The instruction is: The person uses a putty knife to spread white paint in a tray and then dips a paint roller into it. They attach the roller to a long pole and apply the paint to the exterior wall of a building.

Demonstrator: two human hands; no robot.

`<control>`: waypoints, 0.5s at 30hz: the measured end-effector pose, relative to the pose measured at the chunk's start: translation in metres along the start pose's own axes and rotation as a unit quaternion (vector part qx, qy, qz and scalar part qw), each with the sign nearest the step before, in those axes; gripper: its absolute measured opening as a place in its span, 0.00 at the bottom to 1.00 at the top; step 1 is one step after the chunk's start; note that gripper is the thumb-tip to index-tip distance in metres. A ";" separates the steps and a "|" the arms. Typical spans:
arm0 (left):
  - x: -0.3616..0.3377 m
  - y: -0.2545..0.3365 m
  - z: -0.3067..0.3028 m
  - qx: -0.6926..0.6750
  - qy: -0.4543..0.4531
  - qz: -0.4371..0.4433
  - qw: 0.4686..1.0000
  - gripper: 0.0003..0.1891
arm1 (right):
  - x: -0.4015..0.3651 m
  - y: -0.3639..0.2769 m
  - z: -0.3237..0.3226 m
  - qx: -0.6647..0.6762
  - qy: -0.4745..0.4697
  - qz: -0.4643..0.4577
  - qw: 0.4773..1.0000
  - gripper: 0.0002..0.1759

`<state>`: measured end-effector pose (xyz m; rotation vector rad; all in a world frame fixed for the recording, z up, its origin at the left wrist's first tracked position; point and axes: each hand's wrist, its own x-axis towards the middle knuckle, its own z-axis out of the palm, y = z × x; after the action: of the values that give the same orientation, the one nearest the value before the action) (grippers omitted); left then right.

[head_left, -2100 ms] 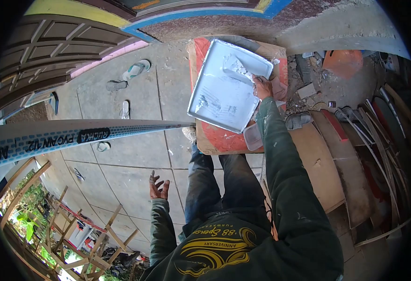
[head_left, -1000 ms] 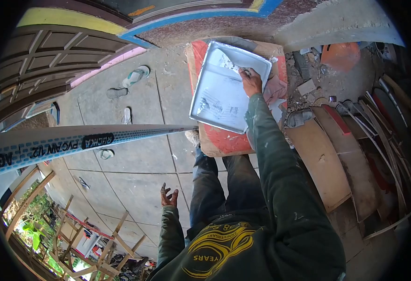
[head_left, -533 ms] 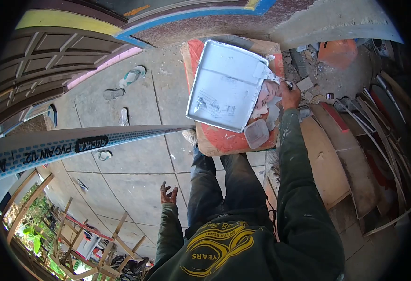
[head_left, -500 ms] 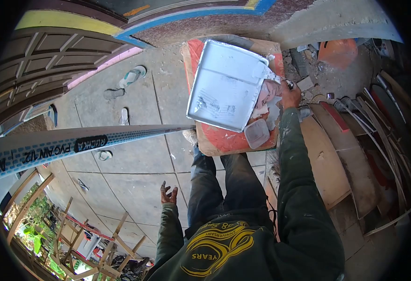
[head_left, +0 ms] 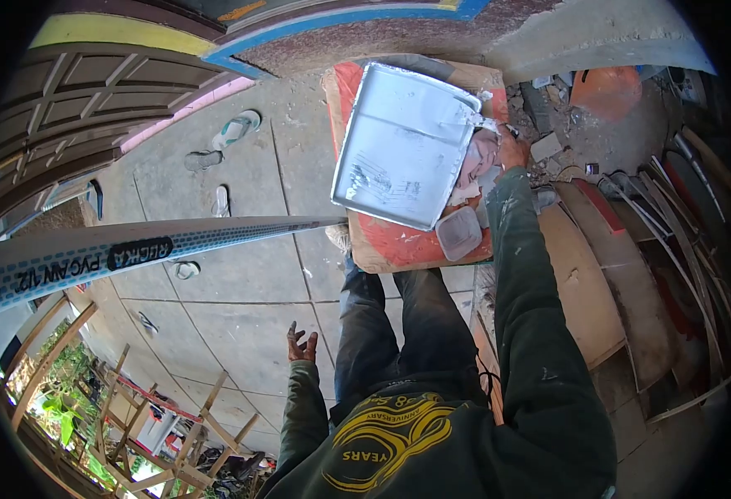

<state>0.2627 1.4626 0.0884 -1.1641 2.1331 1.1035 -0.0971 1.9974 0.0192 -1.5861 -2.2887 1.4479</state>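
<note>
My right hand (head_left: 512, 150) is closed round the handle of a white-coated tool (head_left: 483, 123), apparently a paintbrush; its head lies at the right edge of the paint tray (head_left: 353, 137), and the fingers partly hide it. White paint covers the tray, with grey scratch marks near its lower side. Under the tray is a red and tan paper sack (head_left: 394, 255) on a low stand. A clear plastic tub (head_left: 458, 233) sits beside the tray, close to crumpled pinkish paper (head_left: 478, 158). My left hand (head_left: 302, 343) hangs over the floor with fingers apart, holding nothing.
A long PVC pipe (head_left: 207, 239) crosses the left side up to the stand. Sandals (head_left: 239, 127) lie on the tiled floor. Curved boards (head_left: 577, 283) are stacked at right, below rubble and an orange container (head_left: 607, 90). A wooden frame (head_left: 186, 449) stands lower left.
My right hand has shifted slightly up, and the white-coated tool now reaches over the tray's right edge. My left hand stays almost where it was.
</note>
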 end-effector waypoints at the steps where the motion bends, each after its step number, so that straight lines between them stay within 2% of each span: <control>1: -0.002 0.001 0.000 0.007 -0.002 -0.005 1.000 0.41 | -0.010 -0.011 -0.004 0.018 -0.007 0.023 1.000 0.24; 4: -0.001 0.004 0.001 0.006 -0.004 -0.012 1.000 0.41 | 0.034 0.043 0.011 0.087 -0.055 -0.025 0.994 0.22; 8: -0.003 0.012 -0.001 0.009 -0.005 -0.014 1.000 0.41 | -0.001 0.016 0.023 0.144 -0.094 -0.056 0.983 0.19; 10: -0.002 0.016 -0.003 0.005 -0.003 -0.016 1.000 0.41 | 0.015 0.033 0.037 0.142 -0.140 0.007 0.980 0.17; 11: -0.001 0.017 -0.004 0.000 -0.001 -0.019 1.000 0.41 | 0.018 0.036 0.044 0.143 -0.141 0.007 0.980 0.17; 13: 0.000 0.018 -0.004 0.002 0.001 -0.015 1.000 0.41 | 0.022 0.045 0.057 0.123 -0.091 -0.066 0.986 0.14; 14: 0.000 0.018 -0.005 0.004 0.002 -0.011 1.000 0.41 | 0.015 0.037 0.055 0.122 -0.090 -0.064 0.986 0.14; 15: 0.001 0.013 -0.005 0.005 0.002 -0.012 1.000 0.41 | 0.004 0.020 0.051 0.144 -0.127 -0.018 0.981 0.13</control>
<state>0.2510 1.4620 0.0960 -1.1859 2.1186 1.0804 -0.1082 1.9669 -0.0254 -1.3394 -2.0812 1.9657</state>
